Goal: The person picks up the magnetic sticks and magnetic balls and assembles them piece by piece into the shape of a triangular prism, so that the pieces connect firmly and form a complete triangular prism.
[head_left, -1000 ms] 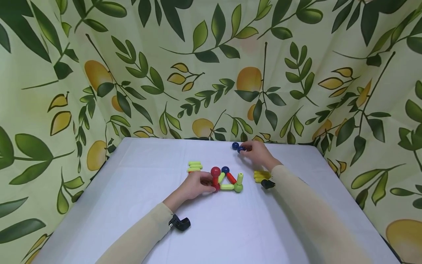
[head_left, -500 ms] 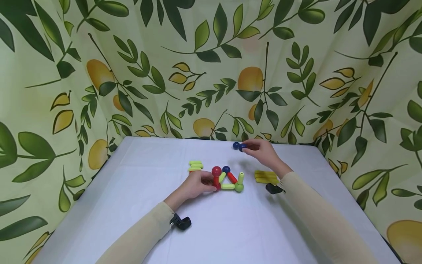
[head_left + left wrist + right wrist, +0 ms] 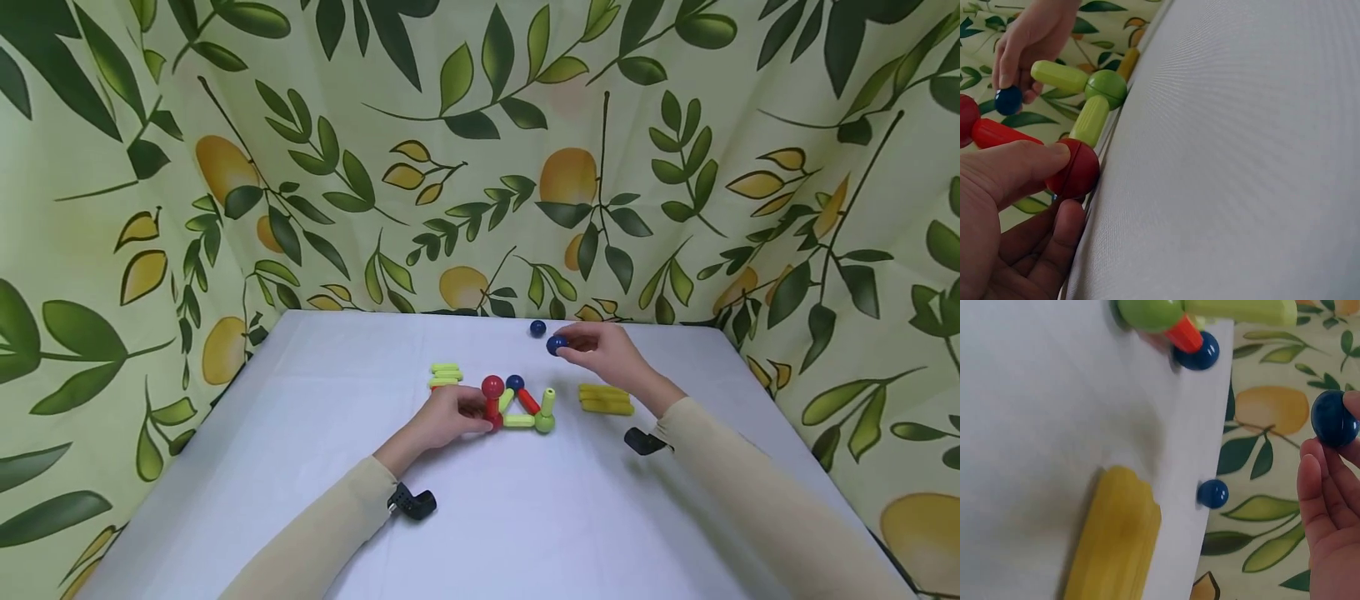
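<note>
My left hand (image 3: pixel 450 415) pinches the lower red ball (image 3: pixel 1076 170) of a small ball-and-stick frame between thumb and fingers. From that ball a red stick (image 3: pixel 492 407) stands upright with another red ball (image 3: pixel 492 387) on top. A light green stick (image 3: pixel 519 422) runs along the table to a green ball (image 3: pixel 544 423), which bears an upright light green stick (image 3: pixel 548 402). The frame's rear corner is a blue ball (image 3: pixel 514 383), joined by a red stick (image 3: pixel 528 402). My right hand (image 3: pixel 603 350) pinches a loose blue ball (image 3: pixel 1332 419) above the table, behind the frame.
Another blue ball (image 3: pixel 537 329) lies near the table's back edge. Several yellow sticks (image 3: pixel 606 400) lie side by side right of the frame. Light green sticks (image 3: pixel 446 372) and a red one lie behind my left hand. A leaf-patterned curtain (image 3: pixel 480 183) hangs around the table (image 3: pixel 300 400).
My right hand has drawn one blue ball away from the other at the back, toward me and slightly right. My left hand keeps its hold on the red ball.
</note>
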{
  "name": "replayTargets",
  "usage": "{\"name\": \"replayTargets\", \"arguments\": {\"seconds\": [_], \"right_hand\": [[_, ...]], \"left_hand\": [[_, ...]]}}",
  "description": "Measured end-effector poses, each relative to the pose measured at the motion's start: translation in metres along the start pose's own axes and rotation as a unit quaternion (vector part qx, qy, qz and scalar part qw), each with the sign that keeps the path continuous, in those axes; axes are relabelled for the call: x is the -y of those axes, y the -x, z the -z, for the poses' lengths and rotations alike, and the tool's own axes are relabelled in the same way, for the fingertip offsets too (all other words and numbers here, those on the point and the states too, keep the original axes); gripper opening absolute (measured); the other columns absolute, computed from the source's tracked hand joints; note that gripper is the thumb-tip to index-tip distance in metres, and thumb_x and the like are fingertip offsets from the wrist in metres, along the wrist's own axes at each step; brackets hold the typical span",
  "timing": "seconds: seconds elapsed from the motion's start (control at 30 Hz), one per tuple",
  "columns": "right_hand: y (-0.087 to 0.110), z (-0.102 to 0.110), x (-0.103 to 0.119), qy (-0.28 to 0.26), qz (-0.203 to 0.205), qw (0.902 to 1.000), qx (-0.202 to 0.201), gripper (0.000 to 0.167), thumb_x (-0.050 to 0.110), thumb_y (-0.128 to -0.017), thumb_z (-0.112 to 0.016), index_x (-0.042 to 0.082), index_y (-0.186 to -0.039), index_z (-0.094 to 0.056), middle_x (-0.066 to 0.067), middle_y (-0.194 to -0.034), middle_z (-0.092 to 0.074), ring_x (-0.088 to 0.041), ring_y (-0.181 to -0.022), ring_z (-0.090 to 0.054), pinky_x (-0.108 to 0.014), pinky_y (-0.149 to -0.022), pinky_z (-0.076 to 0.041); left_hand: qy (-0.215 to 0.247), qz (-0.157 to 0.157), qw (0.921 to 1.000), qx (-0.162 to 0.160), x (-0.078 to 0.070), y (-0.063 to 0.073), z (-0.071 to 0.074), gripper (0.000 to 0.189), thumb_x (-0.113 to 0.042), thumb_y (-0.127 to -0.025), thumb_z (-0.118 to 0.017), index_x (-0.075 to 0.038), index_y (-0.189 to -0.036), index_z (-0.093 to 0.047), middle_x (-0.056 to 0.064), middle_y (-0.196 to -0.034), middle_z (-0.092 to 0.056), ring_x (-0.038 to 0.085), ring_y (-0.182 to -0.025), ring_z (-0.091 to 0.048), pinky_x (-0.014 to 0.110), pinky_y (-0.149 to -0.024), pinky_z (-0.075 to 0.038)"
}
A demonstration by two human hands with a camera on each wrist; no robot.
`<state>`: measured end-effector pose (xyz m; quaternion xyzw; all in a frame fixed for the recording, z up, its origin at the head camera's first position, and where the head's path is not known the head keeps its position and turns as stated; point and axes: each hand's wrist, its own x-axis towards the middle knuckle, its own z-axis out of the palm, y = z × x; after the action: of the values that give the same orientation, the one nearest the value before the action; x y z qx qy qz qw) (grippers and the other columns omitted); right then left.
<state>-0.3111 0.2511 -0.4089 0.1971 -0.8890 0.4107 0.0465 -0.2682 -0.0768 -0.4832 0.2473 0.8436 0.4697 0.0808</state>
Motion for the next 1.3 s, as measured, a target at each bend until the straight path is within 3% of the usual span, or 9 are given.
{"name": "replayTargets", "arguments": {"seconds": [0.17,0.33,0.5,1.03,1.3], "right_hand": [[0.018,-0.005,0.008,-0.007,0.007,0.9999,0.003,0.033,0.017,-0.100,-0.081,0.007,-0.131,-0.077,-0.005,-0.114,-0.077,-0.023,-0.100,-0.072,-0.029,-0.086,-0.060],[0.032,-0.008,0.016,-0.015,0.019,0.9997,0.002,0.033,0.016,-0.099,-0.082,0.007,-0.131,-0.077,-0.004,-0.114,-0.077,-0.023,-0.100,-0.071,-0.040,-0.091,-0.060],[0.042,-0.013,0.016,-0.004,0.023,0.9997,-0.003,0.033,0.015,-0.098,-0.083,0.008,-0.129,-0.078,-0.002,-0.114,-0.077,-0.020,-0.099,-0.071,-0.042,-0.092,-0.059],[0.053,-0.029,0.011,0.001,0.042,0.9991,-0.005,0.033,0.013,-0.098,-0.083,0.010,-0.130,-0.078,-0.001,-0.115,-0.076,-0.019,-0.098,-0.069,-0.059,-0.093,-0.059],[0.055,-0.033,0.011,0.002,0.044,0.9990,-0.011,0.034,0.013,-0.098,-0.083,0.009,-0.131,-0.077,-0.001,-0.114,-0.076,-0.019,-0.098,-0.068,-0.057,-0.093,-0.060]], "left_hand": [[-0.006,-0.008,0.9999,0.002,0.000,-0.002,-0.003,0.021,-0.016,-0.094,-0.087,-0.018,-0.114,-0.082,-0.011,-0.100,-0.075,0.015,-0.093,-0.067,0.034,-0.087,-0.056],[-0.005,-0.010,0.9999,0.001,0.000,-0.004,-0.001,0.021,-0.015,-0.094,-0.087,-0.018,-0.114,-0.082,-0.011,-0.100,-0.075,0.015,-0.094,-0.068,0.033,-0.087,-0.056],[0.000,-0.006,1.0000,0.006,0.001,-0.003,0.000,0.023,-0.015,-0.094,-0.087,-0.016,-0.116,-0.082,-0.010,-0.101,-0.076,0.015,-0.095,-0.068,0.034,-0.089,-0.056],[0.004,0.000,1.0000,-0.002,0.001,-0.001,0.000,0.022,-0.017,-0.095,-0.087,-0.019,-0.115,-0.082,-0.010,-0.102,-0.075,0.016,-0.097,-0.067,0.037,-0.090,-0.056],[0.009,-0.002,1.0000,0.000,0.004,-0.001,0.000,0.022,-0.016,-0.094,-0.087,-0.018,-0.115,-0.082,-0.010,-0.103,-0.076,0.016,-0.098,-0.068,0.037,-0.091,-0.056]]}}
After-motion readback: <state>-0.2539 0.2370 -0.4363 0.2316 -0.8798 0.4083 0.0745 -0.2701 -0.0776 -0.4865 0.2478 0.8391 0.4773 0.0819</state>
